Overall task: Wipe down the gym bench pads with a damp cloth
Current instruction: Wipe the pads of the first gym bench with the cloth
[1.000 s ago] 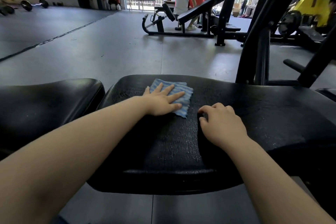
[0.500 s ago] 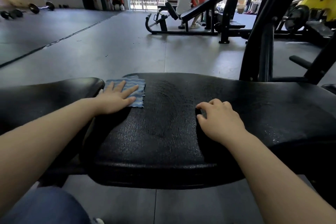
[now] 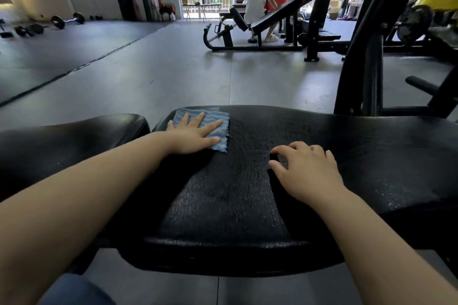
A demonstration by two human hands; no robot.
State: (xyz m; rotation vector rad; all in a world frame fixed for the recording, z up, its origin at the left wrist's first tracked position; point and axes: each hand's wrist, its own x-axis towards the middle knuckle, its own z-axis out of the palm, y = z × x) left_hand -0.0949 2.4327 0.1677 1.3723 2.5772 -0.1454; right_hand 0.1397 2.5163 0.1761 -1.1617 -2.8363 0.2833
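A wide black bench pad [image 3: 247, 193] lies across the front of the head view, its textured top glistening wet. A second black pad [image 3: 62, 146] adjoins it on the left. A blue striped cloth [image 3: 213, 119] lies flat at the main pad's far left corner. My left hand [image 3: 193, 135] presses on the cloth with straight, spread fingers. My right hand [image 3: 304, 166] rests on the pad's middle, fingers loosely curled with the tips touching the surface, holding nothing.
A black machine frame [image 3: 366, 62] rises just behind the pad on the right, with a peg [image 3: 421, 84] sticking out. Farther back a person [image 3: 259, 2] sits at another bench machine [image 3: 272, 20]. Barbells [image 3: 67, 20] lie at the far left on grey floor.
My left hand slid the cloth left to the pad's edge, then a little back to the right at the far left corner. My right hand stayed on the pad.
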